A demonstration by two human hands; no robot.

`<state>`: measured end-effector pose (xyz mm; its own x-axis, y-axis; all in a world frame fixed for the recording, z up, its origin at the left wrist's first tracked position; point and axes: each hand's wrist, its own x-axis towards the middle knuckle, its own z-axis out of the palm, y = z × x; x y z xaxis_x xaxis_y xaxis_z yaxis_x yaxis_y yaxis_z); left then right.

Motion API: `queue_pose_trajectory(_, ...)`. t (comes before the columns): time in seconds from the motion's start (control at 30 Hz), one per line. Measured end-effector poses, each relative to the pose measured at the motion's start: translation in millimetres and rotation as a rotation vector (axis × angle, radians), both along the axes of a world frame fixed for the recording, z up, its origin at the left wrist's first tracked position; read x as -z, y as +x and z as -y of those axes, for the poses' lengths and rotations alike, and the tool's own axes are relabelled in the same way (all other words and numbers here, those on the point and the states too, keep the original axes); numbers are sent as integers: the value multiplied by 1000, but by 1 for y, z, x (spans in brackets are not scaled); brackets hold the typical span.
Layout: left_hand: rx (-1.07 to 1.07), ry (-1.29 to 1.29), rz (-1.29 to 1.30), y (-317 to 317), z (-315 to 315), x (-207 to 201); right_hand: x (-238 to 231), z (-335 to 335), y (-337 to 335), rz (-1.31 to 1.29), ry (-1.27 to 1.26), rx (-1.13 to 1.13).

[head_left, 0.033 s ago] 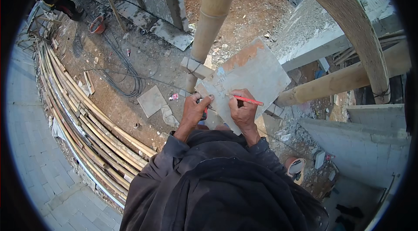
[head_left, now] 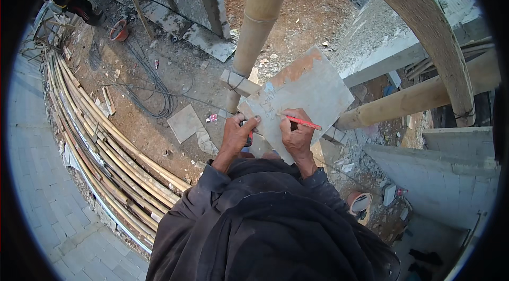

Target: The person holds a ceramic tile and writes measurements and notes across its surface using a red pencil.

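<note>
A red carpenter's pencil [head_left: 303, 122] is pinched in my right hand [head_left: 297, 137], its tip at the face of a grey-white board [head_left: 310, 87]. Small handwritten marks run across the board left of the tip, and an orange-brown stain covers its far edge. My left hand [head_left: 236, 133] is closed at the board's near left corner, thumb and fingers around a small red and dark tool [head_left: 249, 139]. Most of that tool is hidden by the fingers, so its kind does not show. The board lies tilted over a wooden crosspiece [head_left: 240, 83].
A thick bamboo post [head_left: 260, 26] rises ahead; another bamboo pole [head_left: 395, 102] and a curved beam [head_left: 440, 32] stand right. Long bamboo poles [head_left: 106, 146] lie left. Beyond are coiled cable [head_left: 164, 102], a loose tile [head_left: 184, 123], a bucket [head_left: 119, 31] and another person [head_left: 79, 5].
My right hand and the pencil have shifted very slightly, the pencil's free end a touch lower. My left hand and the board stay where they were.
</note>
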<state>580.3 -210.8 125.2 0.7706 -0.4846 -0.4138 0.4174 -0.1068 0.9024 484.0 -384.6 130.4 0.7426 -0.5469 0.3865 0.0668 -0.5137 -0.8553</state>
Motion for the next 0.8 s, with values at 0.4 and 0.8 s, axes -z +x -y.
queue_pose_trajectory(0.4, -10, -7, 23, 0, -1, 6, 5, 4, -3, -31, -43, 24)
queue_pose_trajectory(0.8, -2, 10, 12, 1, -1, 12, 0, 3, -3, -46, -28, 41)
